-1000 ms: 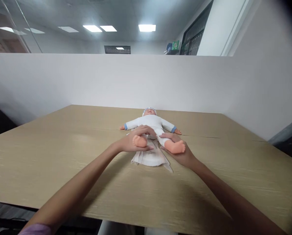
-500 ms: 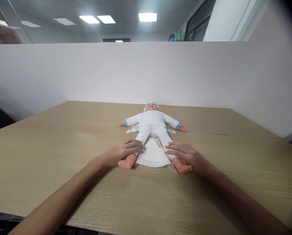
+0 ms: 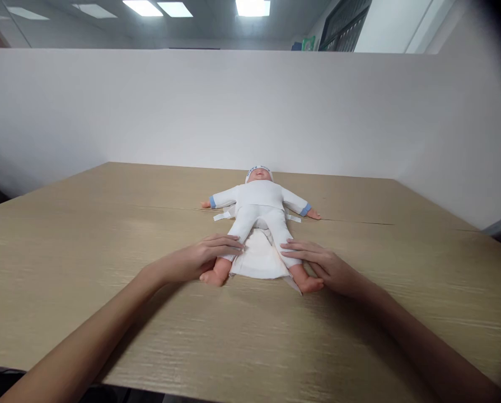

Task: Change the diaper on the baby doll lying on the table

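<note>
The widest thing before me is the wood-toned table (image 3: 250, 336), a thin seam crossing it towards the far side. Behind its far edge rises a plain pale wall (image 3: 250, 112).

On the table, straight ahead of me, the doll (image 3: 260, 195) lies on its back, head away from me, arms flung out, legs parted towards me. It wears a white top and white leggings, and its legs come down right between my two hands. A white diaper (image 3: 259, 260) lies spread beneath it; the near panel shows as a wedge between the legs, with my fingertips on either side, just short of it or at its border.

My left hand (image 3: 195, 257) rests over the lower leg on my left, fingers (image 3: 225, 244) nearly straight, laid across the legging and pointing inward; I can't see that thumb. My right hand (image 3: 332, 266) mirrors it on the other leg, its fingers (image 3: 303, 252) stretched out and slightly apart over the cloth. Neither hand is curled tight round anything; I only touch the legs from the outside.

Below my fingers, nearer me, the bare left-side foot (image 3: 216, 272) and right-side foot (image 3: 311, 284) point outward. Smallest are the diaper's white tabs (image 3: 222, 216), sticking out at both hips, beyond my fingertips, and the blue cuffs (image 3: 305, 210).
</note>
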